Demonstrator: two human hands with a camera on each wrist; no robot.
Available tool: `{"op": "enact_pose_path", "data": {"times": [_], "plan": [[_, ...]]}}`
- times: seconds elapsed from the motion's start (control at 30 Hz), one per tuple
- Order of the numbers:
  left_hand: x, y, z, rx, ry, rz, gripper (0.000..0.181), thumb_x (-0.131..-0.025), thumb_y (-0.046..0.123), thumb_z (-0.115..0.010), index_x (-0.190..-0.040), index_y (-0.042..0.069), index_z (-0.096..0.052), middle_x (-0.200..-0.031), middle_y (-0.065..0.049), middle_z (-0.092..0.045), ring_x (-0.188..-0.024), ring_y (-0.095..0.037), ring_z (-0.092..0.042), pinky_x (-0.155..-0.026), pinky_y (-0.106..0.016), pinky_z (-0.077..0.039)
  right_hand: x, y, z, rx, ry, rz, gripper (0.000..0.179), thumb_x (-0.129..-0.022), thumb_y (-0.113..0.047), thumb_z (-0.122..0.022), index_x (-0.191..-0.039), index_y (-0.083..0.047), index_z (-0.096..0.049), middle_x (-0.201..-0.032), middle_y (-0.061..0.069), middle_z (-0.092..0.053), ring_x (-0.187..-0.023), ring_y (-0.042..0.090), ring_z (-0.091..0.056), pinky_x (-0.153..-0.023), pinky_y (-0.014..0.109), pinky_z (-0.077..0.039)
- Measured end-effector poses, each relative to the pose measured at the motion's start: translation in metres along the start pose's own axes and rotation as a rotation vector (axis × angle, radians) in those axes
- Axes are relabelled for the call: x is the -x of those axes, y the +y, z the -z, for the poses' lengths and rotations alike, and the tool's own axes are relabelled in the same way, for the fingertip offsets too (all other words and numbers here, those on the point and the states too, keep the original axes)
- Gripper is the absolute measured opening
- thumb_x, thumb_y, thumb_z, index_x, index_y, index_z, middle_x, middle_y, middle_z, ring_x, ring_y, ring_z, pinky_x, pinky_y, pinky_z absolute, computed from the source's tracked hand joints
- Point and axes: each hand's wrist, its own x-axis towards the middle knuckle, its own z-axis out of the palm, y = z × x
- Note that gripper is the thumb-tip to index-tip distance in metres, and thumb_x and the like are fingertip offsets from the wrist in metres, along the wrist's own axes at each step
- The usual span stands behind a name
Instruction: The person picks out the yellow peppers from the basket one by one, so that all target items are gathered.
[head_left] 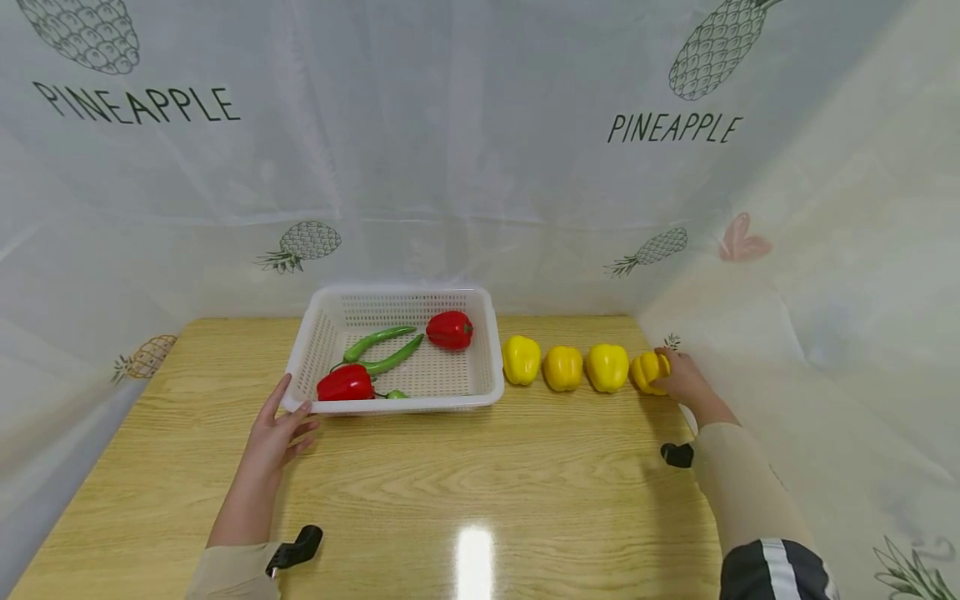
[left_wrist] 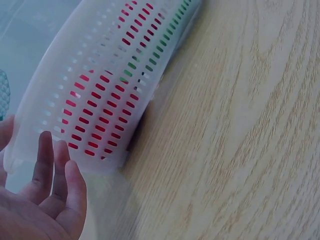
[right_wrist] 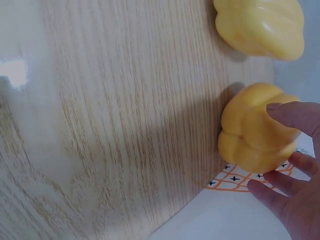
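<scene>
A white plastic basket (head_left: 405, 406) stands on the table, and my left hand (head_left: 276, 431) touches its near left corner, thumb and index finger at the rim. The other left fingers (left_wrist: 75, 185) are loosely bent outside the slotted wall. Inside lie two red bell peppers (head_left: 450, 331), two long green chili peppers (head_left: 380, 342) and a green tip behind the front rim. At the table's right end, my right hand (head_left: 684, 379) grips a yellow bell pepper (right_wrist: 250, 122), thumb on top and fingers along its far side. Three more yellow bell peppers (head_left: 564, 368) stand in a row beside it.
The wooden table (head_left: 450, 467) ends just right of the gripped pepper. A pale sheet printed with pineapples (head_left: 465, 167) hangs behind and along both sides. Black camera mounts (head_left: 300, 546) sit on both wrists.
</scene>
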Motion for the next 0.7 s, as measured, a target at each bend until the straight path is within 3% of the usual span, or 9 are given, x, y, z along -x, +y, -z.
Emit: {"op": "enact_pose_path", "data": {"times": [0.27,0.4,0.53,0.7], "plan": [[0.003,0.004,0.002,-0.054,-0.013,-0.031,0.084,-0.095,0.028,-0.065,-0.155,0.042,-0.007,-0.117,0.008,-0.056,-0.081,-0.005,-0.065,-0.075,-0.025,-0.054,0.006,-0.006,0.003,0.016,0.011,0.026,0.069,-0.090,-0.009,-0.063,-0.145,0.010,-0.026,-0.140,0.042,-0.019,-0.126,0.057,-0.027,-0.101,0.068,-0.028],[0.003,0.007,0.006,-0.149,-0.020,-0.091,0.087,-0.095,0.028,-0.066,-0.157,0.033,-0.005,-0.101,0.014,-0.063,-0.078,-0.004,-0.065,-0.074,-0.027,-0.055,0.011,-0.012,0.008,0.028,0.015,0.052,0.067,-0.090,-0.009,-0.063,-0.144,0.010,-0.029,-0.140,0.042,-0.020,-0.125,0.058,-0.028,-0.100,0.068,-0.029],[0.004,0.012,0.011,-0.315,-0.013,-0.138,0.089,-0.094,0.035,-0.066,-0.158,0.022,-0.006,-0.108,-0.003,-0.066,-0.080,-0.004,-0.064,-0.078,-0.031,-0.055,0.016,-0.017,0.011,0.037,0.011,0.066,0.066,-0.091,-0.011,-0.063,-0.145,0.008,-0.030,-0.141,0.042,-0.020,-0.124,0.058,-0.030,-0.098,0.068,-0.031],[0.009,0.018,0.019,-0.478,0.014,-0.180,0.088,-0.095,0.043,-0.061,-0.158,0.013,-0.007,-0.125,-0.025,-0.057,-0.084,-0.004,-0.062,-0.081,-0.036,-0.053,0.025,-0.025,0.016,0.054,0.016,0.096,0.063,-0.093,-0.013,-0.063,-0.145,0.007,-0.033,-0.142,0.040,-0.022,-0.125,0.057,-0.031,-0.098,0.069,-0.030]]}}
